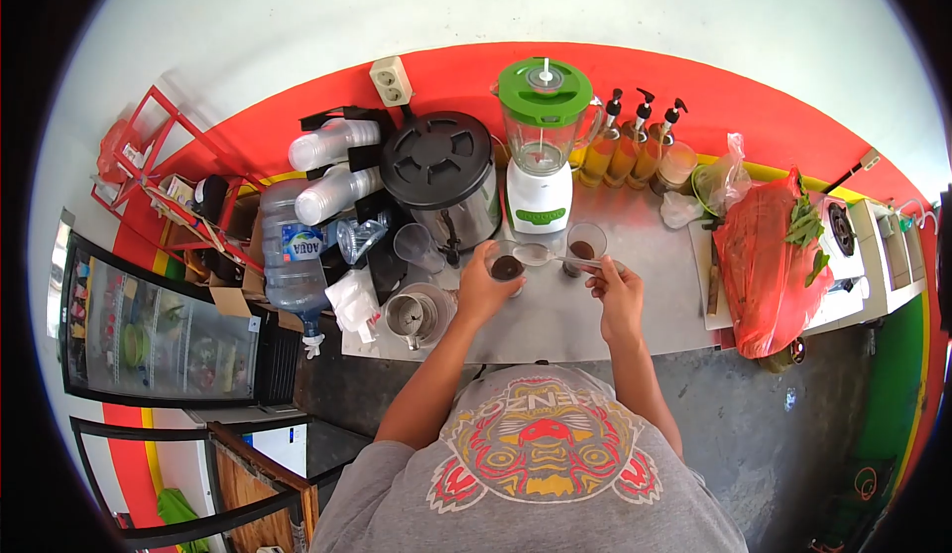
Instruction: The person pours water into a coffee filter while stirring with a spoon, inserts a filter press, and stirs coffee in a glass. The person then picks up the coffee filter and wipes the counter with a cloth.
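Note:
My left hand [483, 290] is wrapped round a clear glass [507, 267] with something dark in it. In my right hand [619, 300] the handle of a spoon [535, 254] is pinched; its bowl lies at the rim of the held glass and seems to carry something pale. Just left of my right hand, a second clear glass [585, 242], also with dark contents, stands on the metal counter [555, 325] behind the spoon handle.
Behind the glasses stands a blender with a green lid [546, 92]. Left of it are a steel container [437, 161], stacked plastic cups [337, 194] and a metal jug [409, 317]. Pump bottles [623, 156] and a red bag [769, 265] are to the right.

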A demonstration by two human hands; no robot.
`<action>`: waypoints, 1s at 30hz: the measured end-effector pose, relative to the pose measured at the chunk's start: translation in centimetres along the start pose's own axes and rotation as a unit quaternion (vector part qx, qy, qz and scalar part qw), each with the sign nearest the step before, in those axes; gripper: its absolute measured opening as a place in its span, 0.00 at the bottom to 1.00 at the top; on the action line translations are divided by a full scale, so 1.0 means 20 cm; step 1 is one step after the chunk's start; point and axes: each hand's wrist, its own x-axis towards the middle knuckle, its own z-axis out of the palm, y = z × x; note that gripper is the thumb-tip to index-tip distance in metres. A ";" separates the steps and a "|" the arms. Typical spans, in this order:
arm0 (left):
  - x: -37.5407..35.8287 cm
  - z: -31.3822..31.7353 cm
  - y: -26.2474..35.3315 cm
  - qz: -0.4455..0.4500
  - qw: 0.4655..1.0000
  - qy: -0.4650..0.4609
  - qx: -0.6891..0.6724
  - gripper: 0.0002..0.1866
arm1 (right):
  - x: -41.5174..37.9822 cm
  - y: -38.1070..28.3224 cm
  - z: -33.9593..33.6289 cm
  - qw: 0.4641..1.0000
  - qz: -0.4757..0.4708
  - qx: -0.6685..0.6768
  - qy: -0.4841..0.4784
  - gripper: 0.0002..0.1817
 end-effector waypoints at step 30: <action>0.03 -0.03 0.23 -0.125 0.972 0.101 0.171 0.55 | -0.09 0.08 -0.29 0.987 0.084 0.098 0.098 0.12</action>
